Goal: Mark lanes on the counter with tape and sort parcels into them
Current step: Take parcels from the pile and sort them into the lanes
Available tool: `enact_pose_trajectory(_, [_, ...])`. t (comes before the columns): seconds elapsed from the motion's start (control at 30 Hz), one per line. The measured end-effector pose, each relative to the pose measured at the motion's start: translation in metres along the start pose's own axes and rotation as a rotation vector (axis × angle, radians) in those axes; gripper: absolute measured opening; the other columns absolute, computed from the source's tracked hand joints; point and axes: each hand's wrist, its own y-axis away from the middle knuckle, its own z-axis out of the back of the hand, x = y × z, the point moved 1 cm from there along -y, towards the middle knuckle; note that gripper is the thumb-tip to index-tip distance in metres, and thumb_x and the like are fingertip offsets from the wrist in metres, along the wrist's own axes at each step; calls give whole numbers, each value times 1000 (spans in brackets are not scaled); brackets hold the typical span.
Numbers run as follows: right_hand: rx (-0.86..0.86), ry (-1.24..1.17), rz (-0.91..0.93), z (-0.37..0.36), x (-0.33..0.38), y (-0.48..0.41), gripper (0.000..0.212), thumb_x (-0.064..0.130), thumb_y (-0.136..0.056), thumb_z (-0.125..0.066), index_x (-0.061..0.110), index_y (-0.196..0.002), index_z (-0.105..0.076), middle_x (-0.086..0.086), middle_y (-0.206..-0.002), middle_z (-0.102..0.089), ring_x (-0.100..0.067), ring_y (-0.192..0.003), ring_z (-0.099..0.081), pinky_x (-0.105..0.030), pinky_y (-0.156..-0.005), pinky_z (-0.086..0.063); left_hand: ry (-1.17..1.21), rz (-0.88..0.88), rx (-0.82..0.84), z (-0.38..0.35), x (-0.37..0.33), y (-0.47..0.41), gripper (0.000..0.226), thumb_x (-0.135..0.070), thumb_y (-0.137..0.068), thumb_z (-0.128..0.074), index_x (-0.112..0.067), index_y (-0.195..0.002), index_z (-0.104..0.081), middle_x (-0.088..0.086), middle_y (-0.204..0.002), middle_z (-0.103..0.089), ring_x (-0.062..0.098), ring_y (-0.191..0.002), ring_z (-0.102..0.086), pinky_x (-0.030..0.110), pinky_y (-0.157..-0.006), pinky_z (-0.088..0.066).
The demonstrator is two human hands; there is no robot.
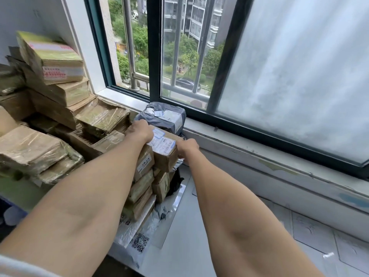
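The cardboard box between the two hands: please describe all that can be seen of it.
The cardboard box is brown and rectangular, slightly dented in front. A white shipping label with a barcode covers much of its top. It tops a stack of cardboard parcels, in front of a grey mailer bag. The left hand grips its far left edge, the right hand its right corner. Whether it rests on the stack or is lifted cannot be told.

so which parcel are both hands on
The brown cardboard box topping the stack in front of the grey mailer bag: the left hand grips its far corner, the right hand its right edge.
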Motion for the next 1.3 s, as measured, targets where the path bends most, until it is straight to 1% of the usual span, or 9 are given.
enact_pose_trajectory(0.07, [-24, -82, -8, 5, -2, 1, 45, 34, -83, -58, 2, -114, -64, -15, -115, -68, -34, -98, -68, -43, -89, -56, 37, 16, -38, 3, -6, 4, 37, -31, -98, -48, -3, -119, -60, 16, -121, -60, 36, -108, -60, 36, -78, -47])
enact_pose_trajectory(0.3, [-156, -204, 39, 52, 3, 11, 48, 45, -84, -59, 3, -106, -68, -14, -109, -70, -33, -96, -69, -45, -84, -59, 242, 11, -208, 28, -42, 24, 48, -44, -97, -47, -1, -109, -64, 17, -110, -66, 34, -102, -64, 39, -86, -53])
enact_pose_trajectory(0.47, [-238, -266, 94, 104, 3, 21, 40, 46, -85, -57, 8, -95, -67, -8, -92, -67, -26, -71, -60, -32, -67, -54, 392, -39, -224, 46, -79, 39, 40, -44, -95, -49, -9, -93, -67, 13, -107, -68, 34, -102, -62, 37, -84, -44])
enact_pose_trajectory(0.57, [-294, -290, 135, 130, -8, 20, 33, 40, -86, -61, 13, -103, -68, -3, -95, -66, -22, -80, -58, -26, -68, -42, 476, -128, -136, 43, -99, 46, 39, -47, -92, -56, -15, -72, -64, 11, -93, -70, 32, -90, -63, 32, -72, -44])
enact_pose_trajectory(0.73, [-370, -296, 144, 164, -35, 16, 35, 29, -83, -67, 12, -114, -69, -6, -111, -71, -23, -102, -64, -25, -78, -46, 536, -214, -83, 18, -130, 62, 30, -34, -92, -63, -14, -113, -72, 8, -118, -69, 29, -109, -61, 32, -88, -47])
enact_pose_trajectory(0.9, [-418, -415, 108, 186, -70, 12, 29, 18, -82, -69, 12, -110, -66, -6, -110, -71, -20, -91, -62, -26, -82, -50, 610, -202, -21, -11, -154, 79, 24, -19, -90, -66, -15, -112, -73, 9, -120, -67, 30, -108, -62, 35, -92, -52])
enact_pose_trajectory(1.03, [-443, -484, 92, 198, -94, 13, 22, 15, -81, -68, 18, -103, -64, -5, -107, -71, -22, -91, -64, -35, -90, -54, 672, -211, 66, -28, -170, 92, 21, -13, -90, -64, -12, -110, -72, 13, -115, -69, 33, -101, -67, 44, -85, -58])
enact_pose_trajectory(1.2, [-445, -517, 97, 219, -122, 18, 24, 13, -82, -68, 17, -105, -66, -5, -107, -73, -25, -97, -69, -43, -89, -56, 685, -176, 171, -43, -196, 117, 25, -32, -92, -59, -8, -87, -64, 16, -105, -68, 34, -80, -70, 48, -59, -61])
enact_pose_trajectory(1.3, [-456, -511, 90, 238, -143, 25, 32, 12, -84, -66, 15, -116, -66, -5, -110, -72, -25, -97, -69, -43, -87, -58, 641, -194, 258, -59, -217, 136, 39, -38, -91, -58, -12, -120, -58, 12, -120, -62, 32, -86, -69, 40, -50, -59])
